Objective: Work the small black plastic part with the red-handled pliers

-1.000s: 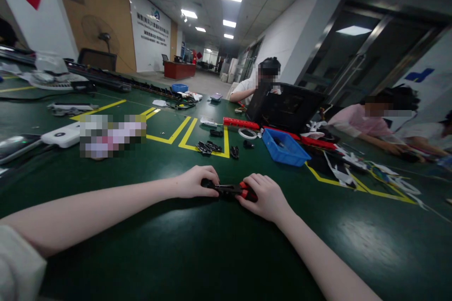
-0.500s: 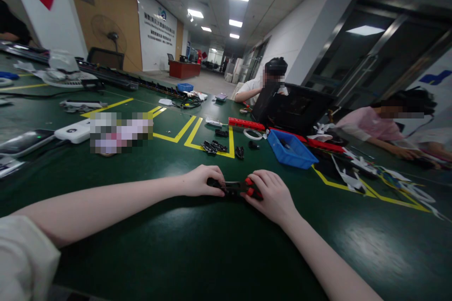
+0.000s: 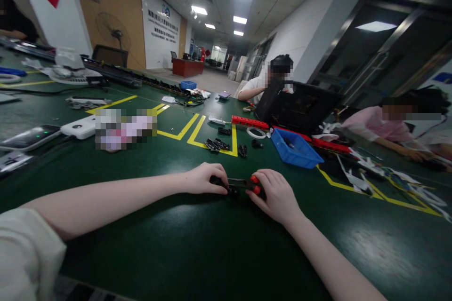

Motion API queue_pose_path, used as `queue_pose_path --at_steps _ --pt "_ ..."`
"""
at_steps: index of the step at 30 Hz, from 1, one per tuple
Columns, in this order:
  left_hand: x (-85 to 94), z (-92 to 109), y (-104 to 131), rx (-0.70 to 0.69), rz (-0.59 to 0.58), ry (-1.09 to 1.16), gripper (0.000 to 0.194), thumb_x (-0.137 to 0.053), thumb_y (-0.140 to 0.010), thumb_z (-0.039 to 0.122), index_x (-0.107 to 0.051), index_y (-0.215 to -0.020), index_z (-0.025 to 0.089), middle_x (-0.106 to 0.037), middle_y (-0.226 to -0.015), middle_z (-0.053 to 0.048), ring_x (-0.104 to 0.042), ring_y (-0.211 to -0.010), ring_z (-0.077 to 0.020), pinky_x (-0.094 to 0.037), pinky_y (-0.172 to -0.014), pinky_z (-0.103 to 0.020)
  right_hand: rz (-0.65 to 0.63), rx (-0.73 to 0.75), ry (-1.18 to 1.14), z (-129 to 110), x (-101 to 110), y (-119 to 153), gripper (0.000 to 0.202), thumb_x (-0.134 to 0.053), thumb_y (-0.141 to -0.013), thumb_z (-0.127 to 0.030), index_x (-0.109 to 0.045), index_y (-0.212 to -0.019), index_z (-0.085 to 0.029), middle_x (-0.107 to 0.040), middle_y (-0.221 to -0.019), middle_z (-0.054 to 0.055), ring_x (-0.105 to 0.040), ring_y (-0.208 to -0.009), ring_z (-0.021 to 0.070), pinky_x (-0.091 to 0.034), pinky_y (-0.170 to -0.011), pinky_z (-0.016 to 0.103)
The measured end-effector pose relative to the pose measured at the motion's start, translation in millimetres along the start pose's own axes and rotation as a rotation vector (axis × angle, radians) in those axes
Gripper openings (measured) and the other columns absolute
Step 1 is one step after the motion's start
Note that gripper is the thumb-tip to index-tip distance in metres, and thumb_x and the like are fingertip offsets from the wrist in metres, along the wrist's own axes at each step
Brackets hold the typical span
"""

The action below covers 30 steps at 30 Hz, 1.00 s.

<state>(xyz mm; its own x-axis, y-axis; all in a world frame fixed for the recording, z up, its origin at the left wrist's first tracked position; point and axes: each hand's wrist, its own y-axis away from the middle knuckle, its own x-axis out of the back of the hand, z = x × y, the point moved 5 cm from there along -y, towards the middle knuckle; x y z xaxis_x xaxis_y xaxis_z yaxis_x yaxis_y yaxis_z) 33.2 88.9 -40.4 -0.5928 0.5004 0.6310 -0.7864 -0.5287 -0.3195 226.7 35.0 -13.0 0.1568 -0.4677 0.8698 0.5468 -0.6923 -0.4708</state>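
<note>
My left hand [image 3: 207,178] pinches a small black part [image 3: 232,191] just above the green table, and the fingers hide much of it. Facing it, my right hand [image 3: 277,194] is wrapped round pliers [image 3: 254,183] with red handles. Their metal jaws point left, reaching to the black part beside my left fingertips. Whether the jaws grip the part I cannot tell. Several similar black parts [image 3: 217,144] lie on the table beyond my hands, at a yellow tape outline.
A blue tray [image 3: 296,149] stands ahead to the right, near a white ring [image 3: 256,132] and a red strip [image 3: 249,122]. Left are a phone [image 3: 31,138] and a white device [image 3: 79,128]. Co-workers sit across and at right, by a large black case [image 3: 296,106].
The view has shifted slightly, so most things appear a little further right. The pliers have changed angle a little against the black part. Both hands keep their holds.
</note>
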Motion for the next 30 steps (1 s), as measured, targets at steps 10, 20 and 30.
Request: queue_pose_path --at_steps 10,20,30 --pt "-0.2 1 0 -0.012 -0.005 -0.01 0.016 -0.072 -0.082 0.03 -0.072 -0.092 0.017 -0.063 -0.103 -0.006 -0.062 -0.093 -0.0176 -0.047 -0.087 -0.03 -0.04 -0.01 -0.005 3 -4 2 0.033 -0.04 -0.096 -0.04 -0.06 -0.103 -0.014 -0.065 -0.099 0.011 -0.057 -0.092 0.0237 -0.04 -0.079 0.036" --pt "-0.1 0 1 -0.016 -0.017 -0.023 0.017 -0.073 -0.082 0.028 -0.07 -0.093 0.016 -0.062 -0.105 -0.006 -0.062 -0.094 -0.0184 -0.047 -0.086 -0.03 -0.137 -0.054 0.027 2 -8 -1 0.035 -0.037 -0.097 -0.041 -0.06 -0.088 -0.016 -0.063 -0.087 0.008 -0.053 -0.08 0.0202 -0.034 -0.071 0.033" --pt "-0.5 1 0 -0.028 -0.03 -0.052 0.017 -0.072 -0.082 0.029 -0.07 -0.093 0.017 -0.062 -0.107 -0.006 -0.062 -0.095 -0.0181 -0.047 -0.086 -0.029 -0.185 -0.049 0.07 1 -12 -2 0.036 -0.042 -0.095 -0.047 -0.059 -0.084 -0.017 -0.062 -0.083 0.007 -0.053 -0.076 0.0192 -0.034 -0.068 0.031"
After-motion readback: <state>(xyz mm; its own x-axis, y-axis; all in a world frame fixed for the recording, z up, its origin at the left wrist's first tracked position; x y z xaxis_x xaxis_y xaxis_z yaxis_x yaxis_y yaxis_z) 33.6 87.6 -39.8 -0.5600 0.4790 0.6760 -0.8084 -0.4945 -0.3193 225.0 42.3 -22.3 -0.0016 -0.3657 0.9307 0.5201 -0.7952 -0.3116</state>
